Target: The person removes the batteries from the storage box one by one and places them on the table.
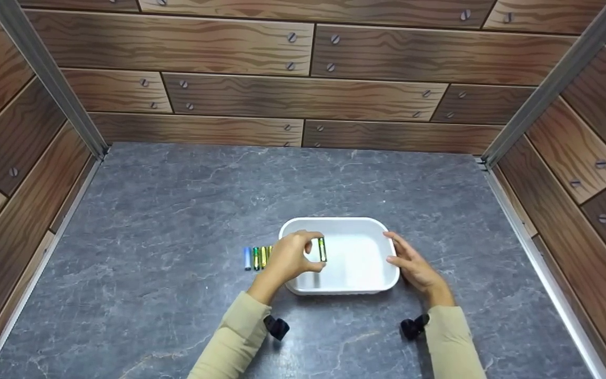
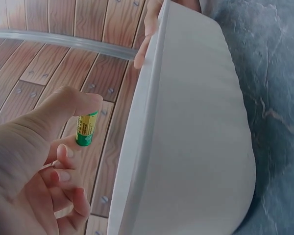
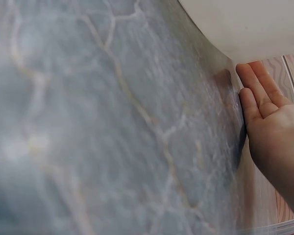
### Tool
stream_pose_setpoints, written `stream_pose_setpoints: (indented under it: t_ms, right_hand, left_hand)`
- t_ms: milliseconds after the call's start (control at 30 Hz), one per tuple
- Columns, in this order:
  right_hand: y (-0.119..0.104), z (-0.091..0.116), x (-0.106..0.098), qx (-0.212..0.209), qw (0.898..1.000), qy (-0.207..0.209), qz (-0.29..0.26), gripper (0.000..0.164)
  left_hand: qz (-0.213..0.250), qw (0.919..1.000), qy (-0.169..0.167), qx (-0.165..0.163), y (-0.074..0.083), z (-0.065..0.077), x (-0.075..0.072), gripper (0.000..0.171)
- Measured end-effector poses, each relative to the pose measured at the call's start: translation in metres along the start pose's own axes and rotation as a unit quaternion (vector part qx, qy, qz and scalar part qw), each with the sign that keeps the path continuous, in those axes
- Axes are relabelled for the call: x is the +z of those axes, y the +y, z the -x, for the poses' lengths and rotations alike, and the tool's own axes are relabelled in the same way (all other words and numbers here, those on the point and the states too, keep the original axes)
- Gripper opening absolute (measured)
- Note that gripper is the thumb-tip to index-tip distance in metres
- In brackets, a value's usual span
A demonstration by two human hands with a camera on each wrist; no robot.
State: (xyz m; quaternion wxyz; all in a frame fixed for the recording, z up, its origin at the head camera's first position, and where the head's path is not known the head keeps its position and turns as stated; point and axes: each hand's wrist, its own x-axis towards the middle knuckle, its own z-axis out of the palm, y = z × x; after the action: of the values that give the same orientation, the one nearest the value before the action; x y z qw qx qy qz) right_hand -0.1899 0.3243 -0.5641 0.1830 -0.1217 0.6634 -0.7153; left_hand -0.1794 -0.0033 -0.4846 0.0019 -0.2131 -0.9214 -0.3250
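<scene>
My left hand (image 1: pixel 288 258) pinches a small green-and-yellow battery (image 1: pixel 322 249) by its ends, between thumb and finger, over the left part of a white plastic tub (image 1: pixel 358 252). In the left wrist view, the battery (image 2: pixel 86 128) shows above the tub's rim, and the other fingers curl loosely below. At the tub's right end, my right hand (image 1: pixel 413 266) holds the rim, with fingertips lapping over the edge. In the right wrist view, more fingers (image 3: pixel 257 93) lie against the outside, low by the tabletop.
Left of the tub, several batteries stand side by side in a row: a blue one (image 1: pixel 247 259) at the far end, then green and yellow ones (image 1: pixel 260 258), partly covered by my left hand. Wood-patterned panels (image 1: pixel 240 95) enclose the grey marbled table (image 1: pixel 177 210) at the back and sides.
</scene>
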Motion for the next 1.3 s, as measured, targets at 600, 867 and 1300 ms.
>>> stream_pose_setpoints:
  t_ms: [600,867,1300]
  right_hand:
    - [0.0,-0.001,0.001,0.008,1.0,0.01,-0.004,0.057]
    - [0.0,0.0,0.002,0.002,1.0,0.004,-0.008,0.056]
    - [-0.002,0.0,0.002,0.013,1.0,0.011,-0.007,0.055]
  left_hand:
    - [-0.015,0.9992,0.014,-0.035,-0.026,0.014,-0.018,0.056]
    - [-0.006,0.9991,0.013,-0.041,-0.036,0.019,-0.024,0.055]
    - [0.026,0.9987,0.011,-0.042,-0.058,0.026,-0.033,0.057]
